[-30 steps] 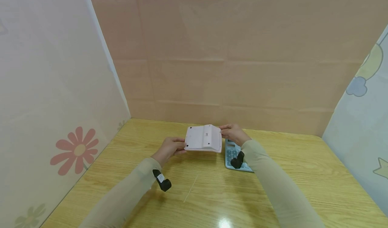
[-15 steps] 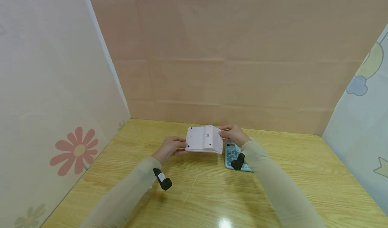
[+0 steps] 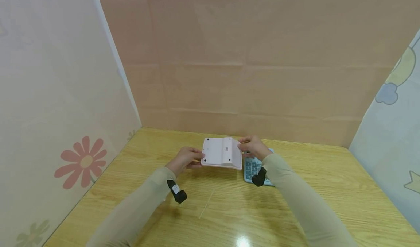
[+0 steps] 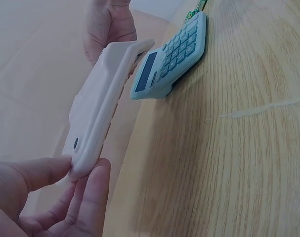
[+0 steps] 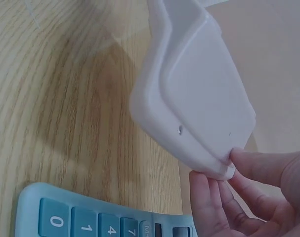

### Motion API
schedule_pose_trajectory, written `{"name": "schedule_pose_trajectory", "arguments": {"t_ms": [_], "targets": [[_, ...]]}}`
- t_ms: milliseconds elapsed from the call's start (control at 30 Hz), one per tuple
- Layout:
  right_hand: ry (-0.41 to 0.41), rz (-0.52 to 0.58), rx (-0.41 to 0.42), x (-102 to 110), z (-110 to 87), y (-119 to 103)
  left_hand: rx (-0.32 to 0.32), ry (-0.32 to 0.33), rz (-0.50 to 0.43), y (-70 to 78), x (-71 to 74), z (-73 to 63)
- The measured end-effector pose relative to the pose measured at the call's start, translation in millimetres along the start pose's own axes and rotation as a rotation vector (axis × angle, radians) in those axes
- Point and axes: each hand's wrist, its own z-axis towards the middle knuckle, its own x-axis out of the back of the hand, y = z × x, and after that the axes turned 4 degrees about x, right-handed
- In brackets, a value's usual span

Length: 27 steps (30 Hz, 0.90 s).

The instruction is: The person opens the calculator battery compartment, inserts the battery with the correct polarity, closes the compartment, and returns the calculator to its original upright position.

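Observation:
Both hands hold a pale pink-white calculator [image 3: 214,150] above the table, its back with the raised ridge and dark feet turned up toward the head camera. My left hand [image 3: 186,160] pinches its left end, thumb on the back and fingers beneath, as the left wrist view shows. At the opposite end, the thumb and fingers of my right hand [image 3: 256,147] pinch a corner. The face with the keys is turned down, mostly hidden. A light blue calculator [image 3: 252,168] lies keys up on the table, beneath and beside my right hand, partly covered by that forearm.
The wooden table [image 3: 328,188] extends around both arms. A pale streak [image 3: 206,204] marks its surface in front of the hands. Behind stands a tan paper-like backdrop [image 3: 242,57], with printed panels on both sides. A green patterned item [image 4: 195,11] shows beyond the blue calculator in the left wrist view.
The pale calculator has shifted slightly right and toward me, its back tilting a little more toward the head camera. Both hands keep their grip and move along with it. The blue calculator stays put.

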Motion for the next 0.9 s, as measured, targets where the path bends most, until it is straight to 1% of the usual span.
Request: {"name": "schedule_pose_trajectory", "arguments": {"t_ms": [200, 433, 567, 767, 900], "targets": [[-0.015, -0.042, 0.019, 2, -5.9, 1, -0.020, -0.027, 0.082, 2.7, -0.6, -1.8], [-0.020, -0.078, 0.024, 7, -15.5, 2, 0.002, -0.045, 0.152, 7.0, -3.9, 0.4], [-0.033, -0.094, 0.035, 11, -22.4, 2, 0.008, -0.065, 0.226, 8.6, -7.4, -1.2], [-0.046, -0.132, 0.022, 15, -32.2, 5, 0.010, -0.121, 0.294, 8.6, -11.6, -7.6], [-0.055, -0.162, 0.009, 16, -42.3, 7, 0.023, -0.179, 0.346, 5.4, -13.2, -10.3]]}}
